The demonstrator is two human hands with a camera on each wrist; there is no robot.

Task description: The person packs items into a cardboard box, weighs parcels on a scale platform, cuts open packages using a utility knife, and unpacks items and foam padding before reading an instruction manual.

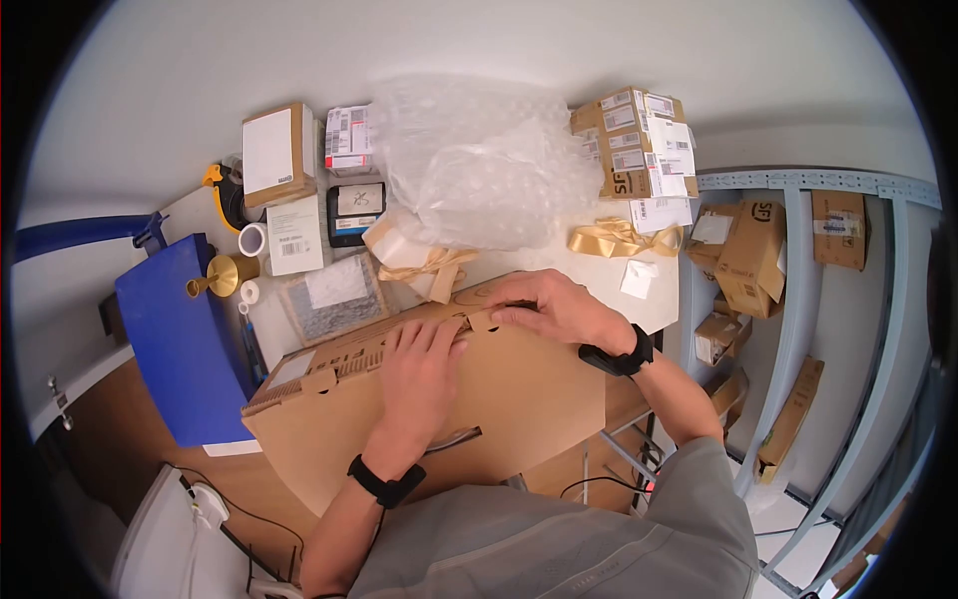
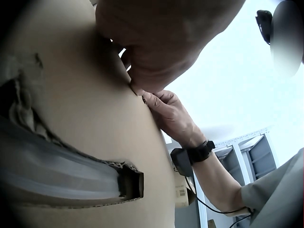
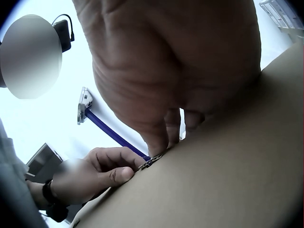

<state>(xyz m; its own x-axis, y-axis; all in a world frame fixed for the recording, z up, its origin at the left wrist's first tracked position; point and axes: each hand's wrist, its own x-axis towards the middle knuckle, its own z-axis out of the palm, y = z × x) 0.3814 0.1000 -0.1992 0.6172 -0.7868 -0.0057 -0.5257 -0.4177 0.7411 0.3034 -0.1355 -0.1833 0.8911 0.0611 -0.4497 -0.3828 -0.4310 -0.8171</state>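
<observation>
A large brown cardboard box (image 1: 529,389) stands at the table's front edge, close to the body. My left hand (image 1: 419,374) lies over its upper edge, fingers on the printed top and thumb on the near face. To its right my right hand (image 1: 554,309) grips the same edge beside a small cardboard tab (image 1: 483,321), fingers bent. In the right wrist view the left hand (image 3: 95,173) pinches the edge near the ragged tab (image 3: 151,162). A cut handle slot (image 2: 133,185) shows in the near face in the left wrist view.
Behind the box lie bubble wrap (image 1: 479,170), a ribbon-tied gift box (image 1: 419,260), gold ribbon (image 1: 624,238) and a label-covered carton (image 1: 634,145). A blue bin (image 1: 185,339) is at left, a tape dispenser (image 1: 228,198) behind it. Metal shelving (image 1: 793,260) with cartons stands right.
</observation>
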